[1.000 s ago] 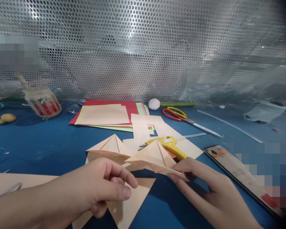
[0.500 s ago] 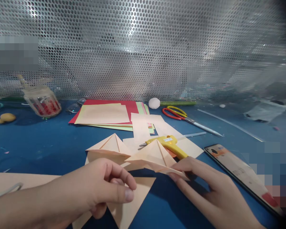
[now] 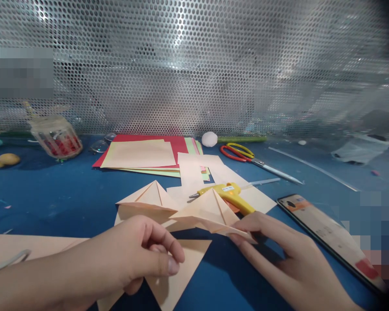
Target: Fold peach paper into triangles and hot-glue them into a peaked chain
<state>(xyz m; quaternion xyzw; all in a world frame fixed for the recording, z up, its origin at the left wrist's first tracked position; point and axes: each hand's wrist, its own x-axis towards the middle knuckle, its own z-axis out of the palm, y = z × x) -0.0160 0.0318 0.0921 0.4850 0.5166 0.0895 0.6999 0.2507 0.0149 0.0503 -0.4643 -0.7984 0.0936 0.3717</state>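
Observation:
My right hand (image 3: 288, 255) pinches the lower right corner of a peach folded paper piece (image 3: 210, 211) between thumb and fingers, its peak pointing away from me. My left hand (image 3: 145, 250) is loosely closed, thumb against the curled fingers, and nothing shows in it. It hovers over a peach paper sheet (image 3: 184, 268), partly hidden beneath the hand. A second folded paper piece (image 3: 152, 194) of the same shape lies just beyond the left hand. Behind the held piece rests a yellow glue gun (image 3: 236, 198), its handle end close to my right fingers.
Coloured paper sheets (image 3: 139, 154) are stacked at the back. Scissors (image 3: 262, 164) lie beyond the glue gun, and a phone (image 3: 327, 237) lies right of my hand. A jar with red contents (image 3: 60, 140) stands back left. A perforated metal panel (image 3: 181, 65) closes off the far side.
Both hands and the folded papers stay nearly still. The whole view has shifted very slightly.

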